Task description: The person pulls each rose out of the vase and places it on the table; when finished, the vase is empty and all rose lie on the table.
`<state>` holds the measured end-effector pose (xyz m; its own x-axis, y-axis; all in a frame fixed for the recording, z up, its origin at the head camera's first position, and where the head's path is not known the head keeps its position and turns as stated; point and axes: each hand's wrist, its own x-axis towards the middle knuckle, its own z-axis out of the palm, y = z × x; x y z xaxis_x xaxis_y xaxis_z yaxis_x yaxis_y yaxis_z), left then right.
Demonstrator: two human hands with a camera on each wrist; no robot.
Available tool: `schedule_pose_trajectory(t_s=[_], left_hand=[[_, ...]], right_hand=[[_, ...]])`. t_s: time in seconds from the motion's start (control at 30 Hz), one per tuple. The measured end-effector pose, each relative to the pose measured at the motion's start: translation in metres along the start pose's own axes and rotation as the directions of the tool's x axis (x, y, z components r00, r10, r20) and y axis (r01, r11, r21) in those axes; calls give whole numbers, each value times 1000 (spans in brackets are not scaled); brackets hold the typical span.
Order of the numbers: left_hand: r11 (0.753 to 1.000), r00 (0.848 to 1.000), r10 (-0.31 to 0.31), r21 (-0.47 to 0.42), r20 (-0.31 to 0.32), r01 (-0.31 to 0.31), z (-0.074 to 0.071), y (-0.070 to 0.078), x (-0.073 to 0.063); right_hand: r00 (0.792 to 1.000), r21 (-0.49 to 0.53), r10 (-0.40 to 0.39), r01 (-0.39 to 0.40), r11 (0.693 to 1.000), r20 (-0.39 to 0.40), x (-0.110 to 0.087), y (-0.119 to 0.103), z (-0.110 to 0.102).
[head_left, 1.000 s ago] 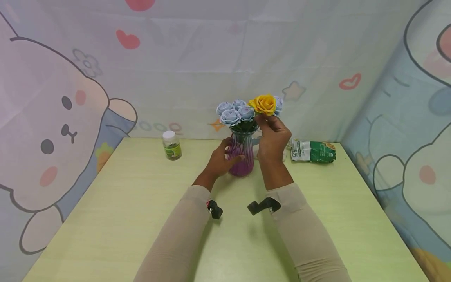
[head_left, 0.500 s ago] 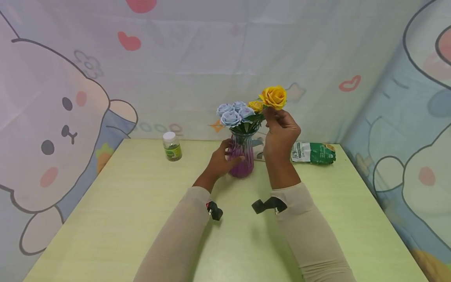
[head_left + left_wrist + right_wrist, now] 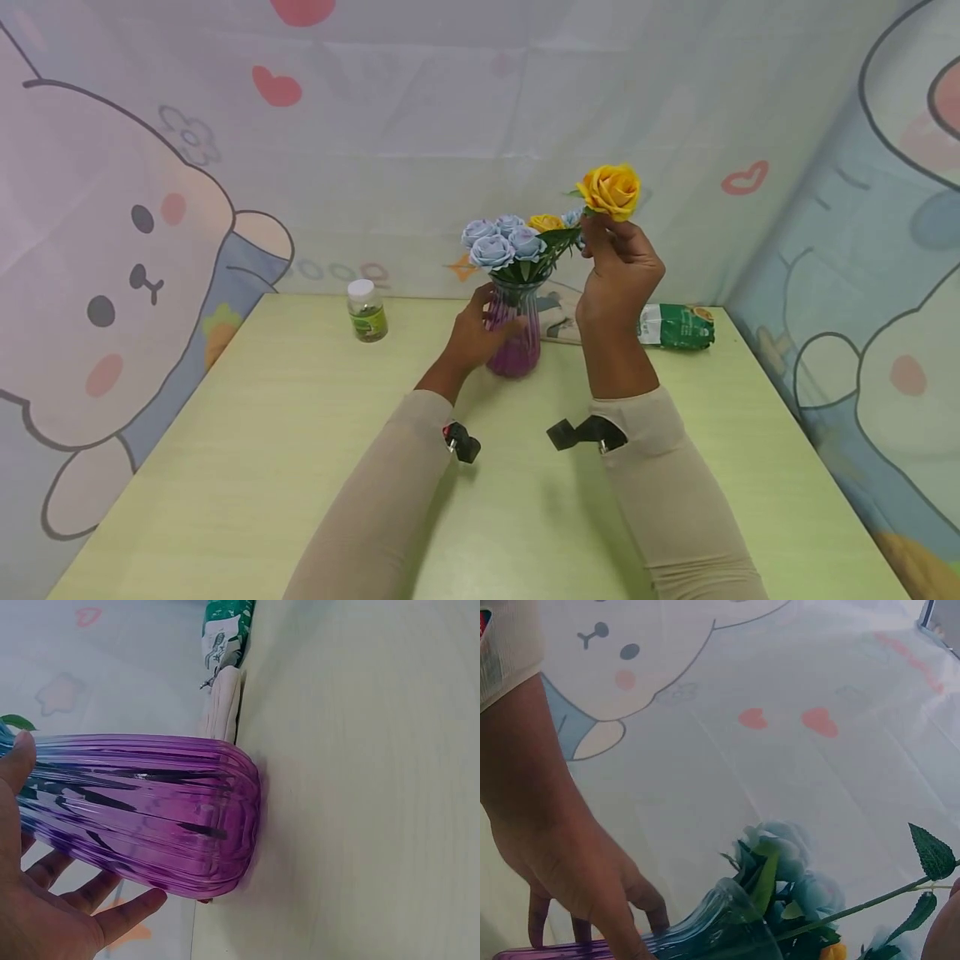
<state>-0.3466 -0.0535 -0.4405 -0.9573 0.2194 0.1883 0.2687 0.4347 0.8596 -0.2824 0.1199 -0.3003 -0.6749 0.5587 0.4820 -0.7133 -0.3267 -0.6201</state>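
In the head view, my left hand [image 3: 477, 337] holds the ribbed glass vase [image 3: 516, 343], purple at its base and bluish at the rim. The left wrist view shows the thumb and spread fingers on opposite sides of the vase [image 3: 157, 814]. My right hand [image 3: 621, 271] pinches a yellow rose [image 3: 611, 192] just beneath its bloom, above and right of the vase. Its green stem [image 3: 862, 906] slants toward the vase mouth in the right wrist view. Several pale blue roses [image 3: 492, 252] and another yellow rose [image 3: 546, 222] stand in the vase.
A small white-capped jar [image 3: 367, 311] stands at the table's back left. Behind the vase lies a pale cloth item [image 3: 558, 312], partly hidden. A green and white packet [image 3: 681, 326] lies at the back right. A printed curtain [image 3: 420, 108] hangs behind the table.
My right hand has moved up and to the right with the yellow rose, drawing it away from the other flowers. A second yellow rose has come into view. The left hand stays at the vase.
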Motion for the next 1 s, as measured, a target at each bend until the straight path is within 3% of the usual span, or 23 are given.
schedule_pose_trajectory(t_s=[0.33,0.7,0.87,1.0], left_hand=[[1000,1000,-1,7,-3,1,3,0,0],[1000,1000,-15,-8,20,15,2,-2,-1],[1000,1000,-9,-6,16,10,2,0,-2],[1000,1000,-4,-7,14,4,1,0,-2]], right_hand=[[996,23,-82,81,996,42,2,-18,3],[981,174,-169,184,967,-98,10,-48,1],[978,266,-154,186,946,-138,8,-67,0],[983,267,-133,164,950,-130,6,-72,-8]])
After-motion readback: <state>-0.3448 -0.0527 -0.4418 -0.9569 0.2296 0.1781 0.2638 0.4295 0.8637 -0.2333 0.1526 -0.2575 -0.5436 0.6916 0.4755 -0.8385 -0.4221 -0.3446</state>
